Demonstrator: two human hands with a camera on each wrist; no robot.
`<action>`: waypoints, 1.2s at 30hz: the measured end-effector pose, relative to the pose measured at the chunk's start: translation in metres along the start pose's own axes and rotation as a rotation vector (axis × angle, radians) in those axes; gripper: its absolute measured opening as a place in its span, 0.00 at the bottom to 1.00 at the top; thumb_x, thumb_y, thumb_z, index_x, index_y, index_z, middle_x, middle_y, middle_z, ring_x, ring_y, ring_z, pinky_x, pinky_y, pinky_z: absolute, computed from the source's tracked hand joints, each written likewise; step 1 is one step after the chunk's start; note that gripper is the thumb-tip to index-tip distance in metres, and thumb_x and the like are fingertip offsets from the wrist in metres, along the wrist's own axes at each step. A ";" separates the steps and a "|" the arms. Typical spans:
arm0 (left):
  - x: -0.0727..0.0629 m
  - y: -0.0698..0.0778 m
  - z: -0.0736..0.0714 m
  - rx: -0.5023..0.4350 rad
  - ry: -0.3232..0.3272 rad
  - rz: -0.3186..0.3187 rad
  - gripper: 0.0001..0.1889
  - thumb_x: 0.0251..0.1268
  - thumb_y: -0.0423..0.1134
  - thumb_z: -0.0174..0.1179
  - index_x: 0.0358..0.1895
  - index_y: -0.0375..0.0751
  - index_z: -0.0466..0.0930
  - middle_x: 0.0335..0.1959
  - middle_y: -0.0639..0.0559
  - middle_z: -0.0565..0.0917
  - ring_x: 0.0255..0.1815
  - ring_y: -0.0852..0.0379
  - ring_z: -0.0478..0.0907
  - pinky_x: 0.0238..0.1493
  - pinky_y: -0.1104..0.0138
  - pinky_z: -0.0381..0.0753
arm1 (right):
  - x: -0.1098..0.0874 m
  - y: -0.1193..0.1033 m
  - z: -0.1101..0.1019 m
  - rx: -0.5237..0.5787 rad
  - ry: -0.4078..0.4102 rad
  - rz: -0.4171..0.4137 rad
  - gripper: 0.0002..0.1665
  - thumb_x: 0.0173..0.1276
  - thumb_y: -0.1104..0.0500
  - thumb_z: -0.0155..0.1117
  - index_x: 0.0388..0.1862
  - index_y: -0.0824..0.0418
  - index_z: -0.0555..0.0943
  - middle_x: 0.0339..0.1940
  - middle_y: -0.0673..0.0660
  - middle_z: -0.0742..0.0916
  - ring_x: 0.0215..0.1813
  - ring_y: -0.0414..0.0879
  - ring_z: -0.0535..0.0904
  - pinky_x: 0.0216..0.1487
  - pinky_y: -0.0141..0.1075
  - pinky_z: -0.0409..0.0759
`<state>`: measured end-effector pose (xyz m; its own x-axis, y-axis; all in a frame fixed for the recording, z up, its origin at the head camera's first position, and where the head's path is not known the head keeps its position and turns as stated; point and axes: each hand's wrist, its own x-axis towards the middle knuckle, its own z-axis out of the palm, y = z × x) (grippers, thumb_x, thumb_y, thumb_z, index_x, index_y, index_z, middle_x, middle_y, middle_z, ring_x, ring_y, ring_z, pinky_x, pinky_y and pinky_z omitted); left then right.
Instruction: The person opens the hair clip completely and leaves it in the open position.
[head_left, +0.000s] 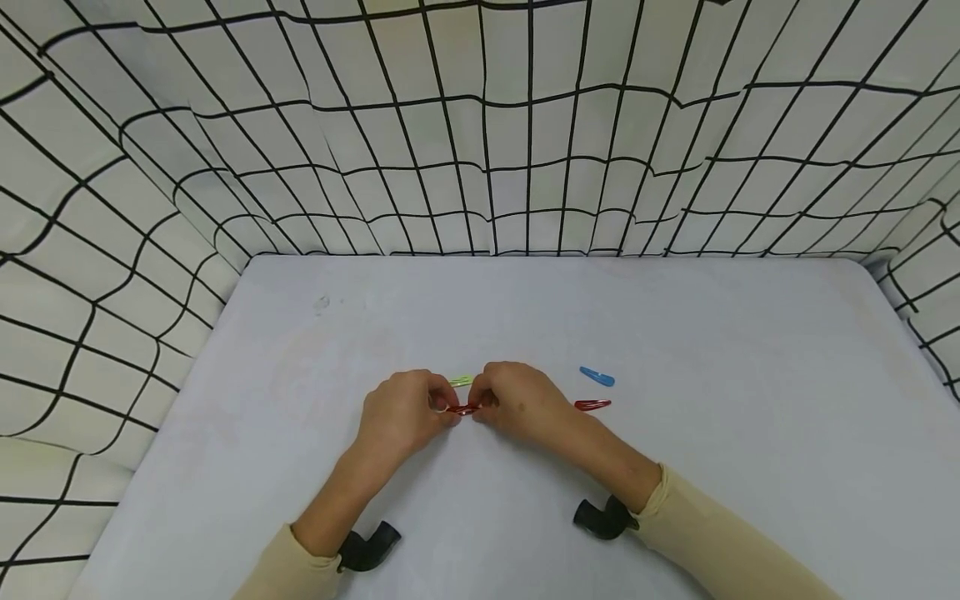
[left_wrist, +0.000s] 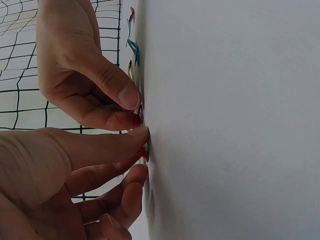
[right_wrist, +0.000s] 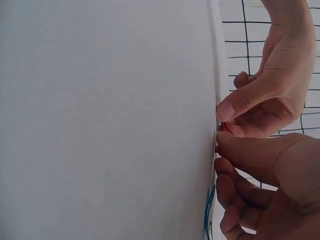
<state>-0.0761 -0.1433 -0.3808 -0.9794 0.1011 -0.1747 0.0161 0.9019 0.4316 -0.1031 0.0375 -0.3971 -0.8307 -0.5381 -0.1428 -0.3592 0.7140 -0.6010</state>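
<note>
Between my two hands is a red snap hair clip [head_left: 463, 409], just above the white table. My left hand [head_left: 401, 414] pinches its left end between thumb and fingers. On its other end, the thumb and fingertips of my right hand [head_left: 522, 404] pinch it. Much of the clip is hidden by fingertips; in the left wrist view a red bit of the clip [left_wrist: 144, 152] shows below the left thumb. Right behind the hands lies a green hair clip [head_left: 461, 381], partly covered by the right hand.
To the right lie a blue hair clip [head_left: 597, 376] and a second red hair clip [head_left: 592, 405], close to the right forearm. Black curved pieces [head_left: 370, 547] sit at both cuffs. A wall with black netting [head_left: 510, 133] rises behind and beside the white table [head_left: 750, 400].
</note>
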 end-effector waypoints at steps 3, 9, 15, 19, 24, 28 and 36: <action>0.000 -0.001 0.000 -0.007 0.000 0.004 0.07 0.54 0.39 0.79 0.30 0.53 0.89 0.26 0.58 0.83 0.26 0.61 0.76 0.26 0.67 0.70 | 0.000 0.000 0.000 -0.009 -0.014 0.004 0.07 0.65 0.59 0.78 0.42 0.55 0.90 0.35 0.47 0.87 0.38 0.41 0.78 0.42 0.33 0.78; -0.001 0.000 0.000 -0.012 0.007 0.005 0.07 0.54 0.39 0.79 0.31 0.53 0.89 0.26 0.59 0.83 0.26 0.61 0.76 0.26 0.66 0.70 | -0.001 0.000 -0.002 -0.023 -0.013 0.016 0.09 0.65 0.58 0.78 0.43 0.55 0.90 0.36 0.47 0.87 0.39 0.40 0.79 0.43 0.32 0.78; -0.004 0.000 -0.001 -0.025 0.016 0.007 0.08 0.52 0.37 0.80 0.32 0.52 0.89 0.26 0.58 0.85 0.27 0.61 0.78 0.26 0.66 0.72 | -0.004 0.000 -0.007 -0.017 0.003 0.017 0.09 0.64 0.58 0.78 0.44 0.54 0.90 0.37 0.46 0.87 0.41 0.40 0.80 0.46 0.34 0.80; -0.005 0.001 -0.002 -0.033 0.035 0.020 0.08 0.53 0.36 0.79 0.34 0.52 0.89 0.27 0.59 0.85 0.26 0.62 0.77 0.27 0.66 0.72 | -0.007 0.003 -0.015 -0.002 0.030 0.031 0.07 0.66 0.58 0.77 0.43 0.53 0.90 0.37 0.45 0.87 0.41 0.40 0.80 0.47 0.34 0.80; -0.007 0.007 -0.001 -0.050 0.083 0.058 0.08 0.55 0.35 0.77 0.36 0.52 0.90 0.27 0.59 0.84 0.26 0.62 0.75 0.27 0.67 0.71 | -0.014 0.010 -0.026 0.023 0.059 0.071 0.05 0.67 0.57 0.76 0.41 0.52 0.90 0.35 0.44 0.86 0.40 0.39 0.79 0.44 0.34 0.80; -0.006 0.014 0.004 -0.081 0.120 0.096 0.08 0.57 0.35 0.77 0.37 0.51 0.90 0.27 0.59 0.82 0.26 0.62 0.73 0.28 0.67 0.71 | -0.022 0.019 -0.033 0.048 0.076 0.100 0.04 0.67 0.57 0.75 0.40 0.52 0.89 0.35 0.44 0.86 0.39 0.39 0.79 0.43 0.34 0.79; -0.003 0.025 0.016 -0.092 0.127 0.172 0.06 0.59 0.35 0.75 0.36 0.52 0.90 0.25 0.60 0.79 0.28 0.63 0.74 0.29 0.68 0.73 | -0.038 0.036 -0.041 0.048 0.122 0.123 0.06 0.66 0.57 0.76 0.41 0.50 0.89 0.36 0.43 0.86 0.41 0.40 0.79 0.44 0.35 0.79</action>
<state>-0.0699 -0.1142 -0.3836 -0.9813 0.1915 0.0185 0.1725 0.8332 0.5253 -0.1023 0.1016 -0.3806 -0.9137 -0.3873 -0.1233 -0.2329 0.7474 -0.6221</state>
